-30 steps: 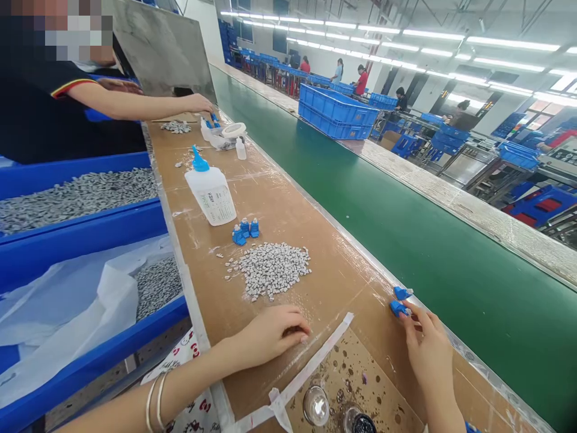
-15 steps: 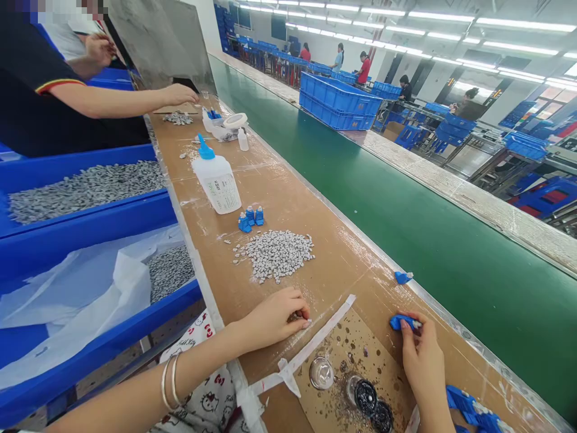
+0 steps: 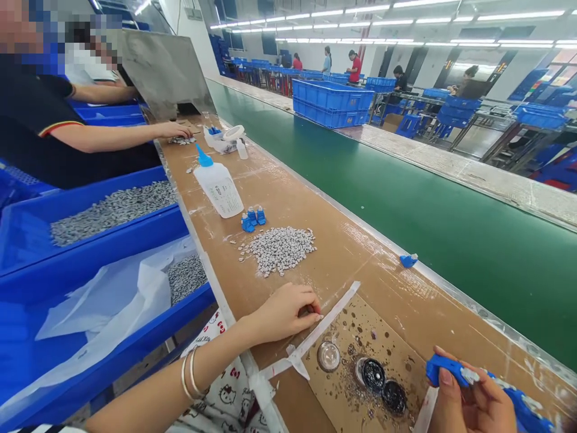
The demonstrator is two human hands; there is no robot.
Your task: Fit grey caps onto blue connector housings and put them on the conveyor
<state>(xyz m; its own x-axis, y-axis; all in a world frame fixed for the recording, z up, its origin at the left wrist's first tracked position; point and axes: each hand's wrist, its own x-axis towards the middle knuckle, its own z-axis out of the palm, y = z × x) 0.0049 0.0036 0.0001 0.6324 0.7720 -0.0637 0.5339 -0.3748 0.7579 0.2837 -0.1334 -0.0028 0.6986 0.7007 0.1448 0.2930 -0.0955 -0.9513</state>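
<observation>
The right hand (image 3: 473,406) pinches a blue part (image 3: 444,368) at the fingers, just off the bench (image 3: 315,198) — a loose pinch could drop it. The left hand (image 3: 286,313) is curled, fingers down on the bench; whether it holds anything I cannot tell — the grey pile (image 3: 280,248) beyond could scatter.

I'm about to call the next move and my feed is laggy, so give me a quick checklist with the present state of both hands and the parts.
1. Right hand grips a small blue plastic part: ok.
2. Left hand rests fingertips-down on the brown cardboard-covered bench; whether it pinches a piece: cannot tell.
3. Heap of small grey pieces lies just beyond the left hand: ok.
4. White squeeze bottle with blue nozzle stands upright: ok.
5. Loose blue part sits at the edge of the green conveyor belt: not ok.
</observation>
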